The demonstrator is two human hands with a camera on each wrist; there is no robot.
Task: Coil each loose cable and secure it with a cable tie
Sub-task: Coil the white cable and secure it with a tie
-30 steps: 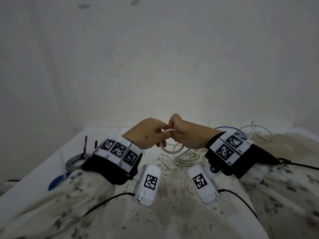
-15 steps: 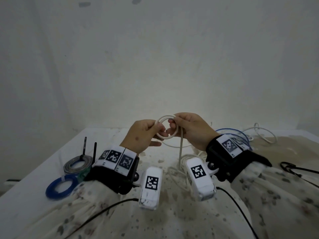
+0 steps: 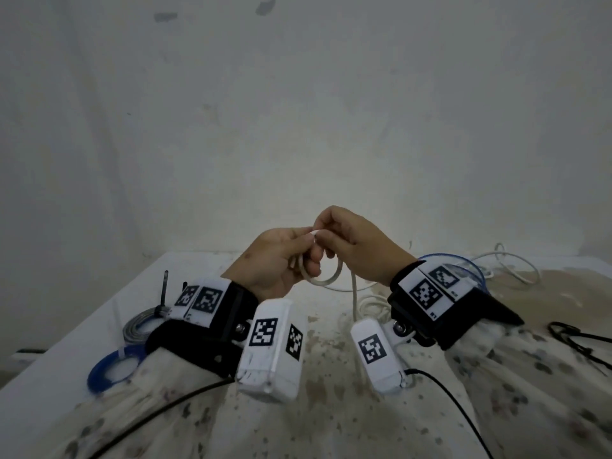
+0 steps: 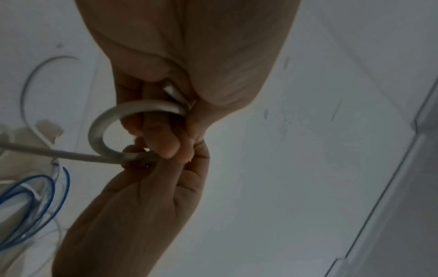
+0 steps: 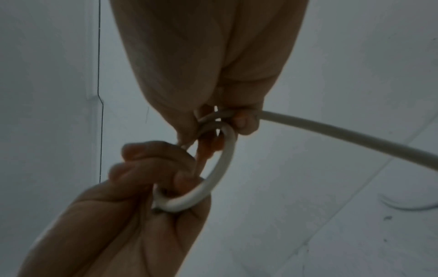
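Observation:
A white cable point(image 3: 326, 279) is bent into a small loop and held above the table between both hands. My left hand point(image 3: 306, 246) grips the loop's left side, fingers curled round it point(image 5: 175, 180). My right hand point(image 3: 326, 233) pinches the cable at the top of the loop point(image 5: 237, 120). In the left wrist view the loop point(image 4: 99, 129) curves out from my left fingers toward the right hand below. The cable's tail point(image 3: 354, 293) hangs down to a loose white pile point(image 3: 371, 306) on the table. No cable tie shows in either hand.
At the left table edge lie a coiled blue cable point(image 3: 109, 369) with a white tie and a coiled grey cable point(image 3: 142, 326) with a black tie. Loose blue cable point(image 3: 463, 260), white cable point(image 3: 510, 266) and black cable point(image 3: 576, 339) lie at the right. A wall stands close behind.
Both hands have risen from near the table. The loop, held upright between the fingers half a second ago, now hangs below them, and the hands are closer together.

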